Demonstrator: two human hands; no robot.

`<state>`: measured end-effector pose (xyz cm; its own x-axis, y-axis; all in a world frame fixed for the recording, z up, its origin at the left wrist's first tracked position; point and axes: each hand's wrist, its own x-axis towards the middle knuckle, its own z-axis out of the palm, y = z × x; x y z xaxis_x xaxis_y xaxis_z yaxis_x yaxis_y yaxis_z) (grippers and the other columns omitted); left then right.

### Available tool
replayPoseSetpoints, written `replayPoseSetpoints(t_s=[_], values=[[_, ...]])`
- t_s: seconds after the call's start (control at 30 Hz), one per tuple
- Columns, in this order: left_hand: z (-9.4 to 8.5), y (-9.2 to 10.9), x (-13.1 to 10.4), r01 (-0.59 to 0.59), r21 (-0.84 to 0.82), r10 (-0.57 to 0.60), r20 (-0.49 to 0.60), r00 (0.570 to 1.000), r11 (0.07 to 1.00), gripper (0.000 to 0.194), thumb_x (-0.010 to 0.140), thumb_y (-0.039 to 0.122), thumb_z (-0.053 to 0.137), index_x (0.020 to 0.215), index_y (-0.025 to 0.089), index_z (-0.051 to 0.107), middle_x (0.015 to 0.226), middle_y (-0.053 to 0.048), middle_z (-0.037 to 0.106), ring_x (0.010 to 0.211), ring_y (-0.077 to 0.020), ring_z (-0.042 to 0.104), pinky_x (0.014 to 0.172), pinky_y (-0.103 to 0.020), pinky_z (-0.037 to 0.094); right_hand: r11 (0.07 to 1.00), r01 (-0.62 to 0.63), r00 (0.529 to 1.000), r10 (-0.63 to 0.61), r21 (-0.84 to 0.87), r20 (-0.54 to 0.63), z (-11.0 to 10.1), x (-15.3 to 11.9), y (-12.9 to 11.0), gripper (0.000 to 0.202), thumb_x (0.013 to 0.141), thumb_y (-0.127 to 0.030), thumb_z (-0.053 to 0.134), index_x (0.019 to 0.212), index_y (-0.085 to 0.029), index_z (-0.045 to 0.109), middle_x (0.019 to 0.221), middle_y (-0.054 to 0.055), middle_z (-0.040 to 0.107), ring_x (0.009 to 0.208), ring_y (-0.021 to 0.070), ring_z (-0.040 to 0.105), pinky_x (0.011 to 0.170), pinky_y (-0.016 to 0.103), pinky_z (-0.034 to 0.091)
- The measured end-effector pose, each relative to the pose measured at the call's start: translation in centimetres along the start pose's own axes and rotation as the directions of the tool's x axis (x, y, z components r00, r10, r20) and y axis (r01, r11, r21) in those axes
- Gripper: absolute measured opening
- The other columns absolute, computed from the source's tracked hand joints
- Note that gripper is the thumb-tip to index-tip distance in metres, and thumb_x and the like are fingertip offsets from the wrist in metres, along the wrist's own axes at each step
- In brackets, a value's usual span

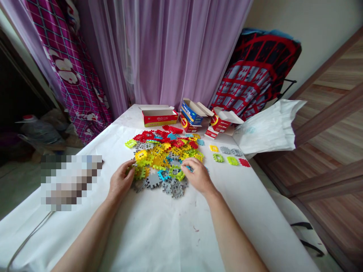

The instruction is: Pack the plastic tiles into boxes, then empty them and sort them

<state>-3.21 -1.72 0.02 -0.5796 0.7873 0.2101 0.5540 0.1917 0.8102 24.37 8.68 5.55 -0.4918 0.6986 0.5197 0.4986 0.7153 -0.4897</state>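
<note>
A heap of plastic interlocking tiles (159,153) in red, yellow, green, blue and grey lies on the white-covered table. At its left edge is my left hand (121,179), fingers bent, thumb apart from them, beside yellow-green tiles (140,172). My right hand (198,175) reaches into the heap's right side, with its thumb and curled fingers apart. A bit of blue shows in that gap, but I cannot tell whether it is touched. Grey tiles (177,189) lie between the hands at the near edge.
Several loose tiles (232,160) lie in rows at the right. Behind the heap stand an open red box (159,118), a blue box (193,113) and more red boxes (222,121). A white bag (269,128) rests at the right edge. A blurred-out object (72,183) with a cable lies left.
</note>
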Motion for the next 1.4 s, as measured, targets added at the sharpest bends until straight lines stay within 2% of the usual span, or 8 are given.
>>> replayPoseSetpoints(t_s=[0.23,0.33,0.47,0.6,0.77,1.0,1.27,1.4], values=[[-0.1,-0.8,0.1,0.0,-0.012,0.0,0.009,1.0,1.0,0.042,0.078,0.047,0.05,0.109,0.023,0.066,0.122,-0.008,0.069,0.109,-0.0226,0.064,0.099,-0.037,0.048,0.947,-0.051,0.983,-0.008,-0.317,-0.182,-3.9,-3.9,5.8,0.015,0.089,-0.027,0.055,0.083,-0.023,0.068,0.094,0.007,0.07,0.09,0.0204,0.062,0.086,0.035,0.048],[-0.2,-0.5,0.0,0.025,-0.003,-0.025,0.011,1.0,1.0,0.043,0.077,0.048,0.051,0.11,0.023,0.066,0.124,-0.007,0.068,0.111,-0.0224,0.063,0.1,-0.036,0.047,0.963,0.008,0.993,-0.038,-0.271,-0.108,-4.7,-6.0,6.1,0.015,0.09,-0.025,0.054,0.084,-0.024,0.067,0.09,0.004,0.071,0.086,0.0172,0.064,0.082,0.03,0.049],[-0.2,0.9,0.4,0.102,0.035,-0.102,-0.01,0.995,0.994,0.046,0.075,0.047,0.052,0.11,0.022,0.066,0.118,-0.006,0.07,0.103,-0.0217,0.065,0.095,-0.035,0.051,0.958,-0.195,0.952,0.133,-0.211,-0.277,-6.1,-6.8,7.0,0.02,0.092,-0.028,0.05,0.079,-0.022,0.065,0.081,0.004,0.069,0.076,0.0155,0.064,0.071,0.026,0.049],[0.5,2.2,1.7,0.15,0.08,-0.147,-0.051,0.988,0.985,0.047,0.077,0.043,0.051,0.115,0.019,0.065,0.112,-0.006,0.072,0.09,-0.0191,0.066,0.087,-0.033,0.053,0.952,-0.245,0.966,0.225,-0.185,-0.126,-5.7,-6.8,6.7,0.014,0.088,-0.031,0.056,0.079,-0.022,0.063,0.079,0.001,0.067,0.067,0.0131,0.061,0.067,0.024,0.046],[1.4,2.2,3.4,0.187,0.12,-0.178,-0.086,0.98,0.975,0.045,0.079,0.042,0.052,0.117,0.022,0.066,0.108,-0.005,0.072,0.089,-0.0192,0.065,0.084,-0.034,0.053,0.952,-0.192,0.971,0.219,-0.24,0.094,-3.3,-7.4,4.4,0.023,0.074,-0.035,0.073,0.089,-0.023,0.06,0.092,0.002,0.067,0.087,0.0182,0.063,0.074,0.027,0.047],[1.2,2.1,3.1,0.216,0.06,-0.211,-0.092,0.973,0.974,0.05,0.076,0.046,0.053,0.119,0.023,0.066,0.106,-0.005,0.073,0.089,-0.0187,0.066,0.087,-0.034,0.053,0.939,-0.195,0.961,0.241,-0.283,0.139,-2.6,-7.5,4.2,0.025,0.072,-0.028,0.074,0.09,-0.023,0.056,0.093,0.003,0.067,0.092,0.0207,0.062,0.076,0.03,0.047],[1.0,2.4,2.7,0.218,0.001,-0.218,-0.036,0.975,0.976,0.054,0.071,0.048,0.053,0.115,0.021,0.066,0.115,-0.006,0.071,0.104,-0.0224,0.065,0.099,-0.039,0.049,0.917,-0.261,0.965,0.251,-0.302,-0.071,-2.7,-8.0,5.4,0.026,0.074,-0.035,0.07,0.094,-0.022,0.058,0.085,0.002,0.069,0.073,0.0165,0.063,0.069,0.027,0.046],[0.8,2.9,2.7,0.222,0.027,-0.221,-0.032,0.975,0.975,0.056,0.069,0.05,0.051,0.114,0.02,0.066,0.116,-0.006,0.071,0.107,-0.0238,0.065,0.101,-0.04,0.048,0.792,-0.511,0.848,0.4,-0.335,-0.348,-4.6,-6.8,8.7,0.034,0.073,-0.047,0.068,0.095,-0.022,0.059,0.073,0.0,0.067,0.068,0.0174,0.063,0.064,0.027,0.043]])
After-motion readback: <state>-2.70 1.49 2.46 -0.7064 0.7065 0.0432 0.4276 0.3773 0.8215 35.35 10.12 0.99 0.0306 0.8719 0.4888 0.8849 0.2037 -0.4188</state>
